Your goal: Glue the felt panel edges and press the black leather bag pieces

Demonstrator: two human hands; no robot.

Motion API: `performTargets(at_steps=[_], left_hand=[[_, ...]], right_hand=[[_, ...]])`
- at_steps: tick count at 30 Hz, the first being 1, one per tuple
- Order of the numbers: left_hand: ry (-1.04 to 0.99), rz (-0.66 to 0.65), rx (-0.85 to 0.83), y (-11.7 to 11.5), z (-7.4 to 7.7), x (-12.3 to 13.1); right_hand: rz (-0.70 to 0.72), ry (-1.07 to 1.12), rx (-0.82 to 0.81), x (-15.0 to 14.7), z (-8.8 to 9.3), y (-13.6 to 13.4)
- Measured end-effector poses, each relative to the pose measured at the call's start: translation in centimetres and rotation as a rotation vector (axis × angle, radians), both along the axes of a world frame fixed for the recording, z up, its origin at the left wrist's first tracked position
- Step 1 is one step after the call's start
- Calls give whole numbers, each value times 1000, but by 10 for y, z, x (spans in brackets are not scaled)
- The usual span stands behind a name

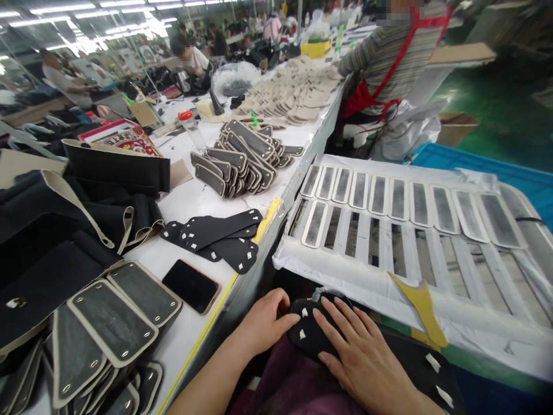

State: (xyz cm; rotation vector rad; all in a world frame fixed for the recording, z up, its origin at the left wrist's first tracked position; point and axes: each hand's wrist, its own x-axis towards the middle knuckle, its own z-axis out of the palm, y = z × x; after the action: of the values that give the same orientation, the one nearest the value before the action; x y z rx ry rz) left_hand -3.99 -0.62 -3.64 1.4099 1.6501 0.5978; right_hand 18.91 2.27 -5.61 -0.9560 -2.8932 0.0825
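Black, likely light and bendable, a panel (408,351) lies under the spread, flat fingers of the right hand (362,347); the left hand (266,320) thumbs its rounded end, a sensible hold, its curled fingers' grip unclear.

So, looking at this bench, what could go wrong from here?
The black rectangular phone lies near the white table's yellow edge; the left forearm might knock it off. The long black strip with white patches, under the right hand, might slip if that hand lifts.
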Motion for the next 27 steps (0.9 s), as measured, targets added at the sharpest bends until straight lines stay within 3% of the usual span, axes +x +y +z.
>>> performTargets(at_steps=[5,12,18,24,27], left_hand=[[-373,19,-101,-3,-18,-2],[-404,104,76,-16,-31,8],[-406,140,115,-19,-35,19],[-427,200,175,-17,-32,33],[-439,202,203,-19,-35,37]], right_hand=[[45,-1,27,-3,4,-3],[44,10,90,-5,4,-3],[64,-20,137,0,1,-2],[38,18,-41,8,10,1],[-132,85,-170,4,14,5]])
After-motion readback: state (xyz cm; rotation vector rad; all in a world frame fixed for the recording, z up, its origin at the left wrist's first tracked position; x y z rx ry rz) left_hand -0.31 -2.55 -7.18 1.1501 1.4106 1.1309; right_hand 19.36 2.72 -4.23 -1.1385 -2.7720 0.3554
